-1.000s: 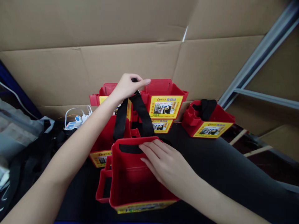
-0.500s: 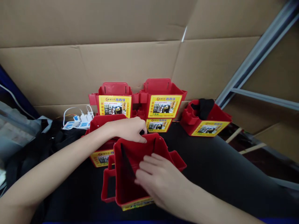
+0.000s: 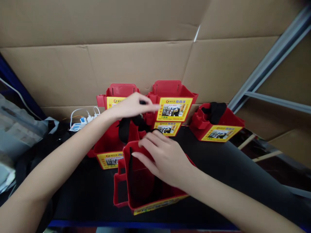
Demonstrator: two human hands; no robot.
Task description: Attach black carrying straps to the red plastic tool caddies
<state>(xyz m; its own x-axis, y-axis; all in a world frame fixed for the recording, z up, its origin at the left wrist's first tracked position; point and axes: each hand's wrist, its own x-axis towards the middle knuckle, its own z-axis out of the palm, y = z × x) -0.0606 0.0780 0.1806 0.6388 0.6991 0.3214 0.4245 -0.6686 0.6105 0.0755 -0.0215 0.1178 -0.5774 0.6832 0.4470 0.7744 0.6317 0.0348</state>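
A red plastic tool box (image 3: 143, 191) with a yellow label stands near the front edge of the dark surface. A black webbing strap (image 3: 126, 127) rises from it. My left hand (image 3: 132, 105) is closed on the top of that strap, above the box's far rim. My right hand (image 3: 161, 155) lies over the box's far right rim, fingers spread and reaching down into the box.
Several more red boxes stand behind: one (image 3: 108, 149) just left, two stacks (image 3: 173, 103) against the cardboard wall (image 3: 145, 61), one with a black strap (image 3: 217, 124) to the right. A white power strip (image 3: 81, 124) lies at the left. A metal rail (image 3: 267, 61) runs at the right.
My left hand dropped to the box rim half a second ago and has now risen again, pulling the black strap up. My right hand has shifted from inside the box to its far rim.
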